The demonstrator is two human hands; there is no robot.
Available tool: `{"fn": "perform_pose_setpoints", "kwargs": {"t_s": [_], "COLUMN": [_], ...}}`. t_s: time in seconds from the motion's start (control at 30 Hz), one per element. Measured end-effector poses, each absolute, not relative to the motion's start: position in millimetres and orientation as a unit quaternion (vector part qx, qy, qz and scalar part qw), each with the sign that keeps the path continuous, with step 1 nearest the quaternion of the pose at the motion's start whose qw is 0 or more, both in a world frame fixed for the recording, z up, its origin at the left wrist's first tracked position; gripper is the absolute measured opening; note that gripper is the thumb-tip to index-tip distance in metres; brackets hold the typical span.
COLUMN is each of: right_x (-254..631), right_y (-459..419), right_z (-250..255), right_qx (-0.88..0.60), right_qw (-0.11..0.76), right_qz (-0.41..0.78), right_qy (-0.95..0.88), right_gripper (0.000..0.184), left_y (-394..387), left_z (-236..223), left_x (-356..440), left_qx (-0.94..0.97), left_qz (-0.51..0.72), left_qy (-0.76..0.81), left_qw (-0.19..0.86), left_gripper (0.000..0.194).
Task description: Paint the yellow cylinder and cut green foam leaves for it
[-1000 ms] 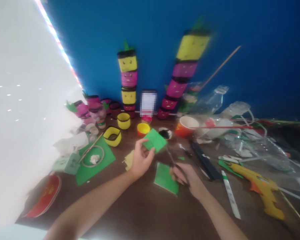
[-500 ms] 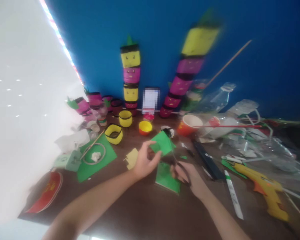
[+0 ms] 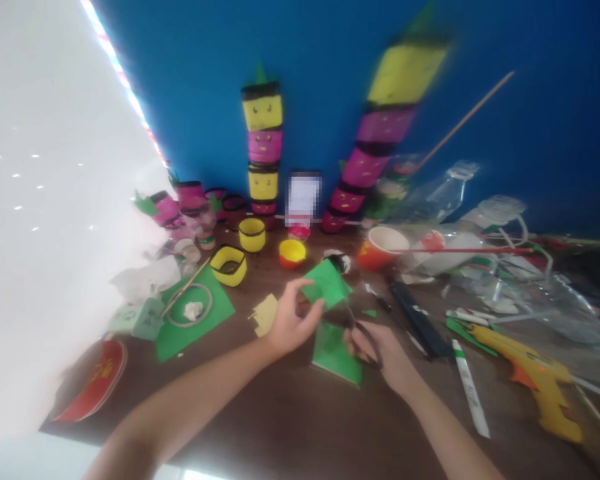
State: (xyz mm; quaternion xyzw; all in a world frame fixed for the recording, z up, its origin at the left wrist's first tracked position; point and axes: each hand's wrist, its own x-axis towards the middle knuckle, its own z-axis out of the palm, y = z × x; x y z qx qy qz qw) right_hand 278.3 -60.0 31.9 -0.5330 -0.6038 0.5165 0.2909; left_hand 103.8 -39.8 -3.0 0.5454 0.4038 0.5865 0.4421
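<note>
My left grip (image 3: 306,308) pinches green paper (image 3: 326,283), right grip (image 3: 363,340) curls round scissors (image 3: 351,313)
Green pad (image 3: 334,359) between them, black case (image 3: 420,321) rightward, red-yellow bowl (image 3: 293,255) beyond

**Lettering Blurs Across the Bench (image 3: 280,420)**

No text can be read as gold markings blur on a red object (image 3: 94,381), dark characters smear along a white marker pen (image 3: 470,390), a small pale mark sits on a black case (image 3: 416,320) and faint print shows on a pale green box (image 3: 139,320). The upright screen (image 3: 304,195) is pixelated.
</note>
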Motion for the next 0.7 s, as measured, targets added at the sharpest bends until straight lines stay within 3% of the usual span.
{"fn": "perform_pose_setpoints", "kwargs": {"t_s": [0.7], "right_x": [277.4], "right_y": [-61.0], "right_z": [32.5], "right_qx": [-0.549], "right_qw": [0.276], "right_qz": [0.488], "right_qy": [-0.619], "right_gripper": [0.057], "left_y": [-39.9], "left_z": [-0.3], "left_x": [103.4], "left_qx": [0.541], "left_qz": [0.585], "left_qy": [0.411], "left_qw": [0.443], "left_gripper": [0.035]}}
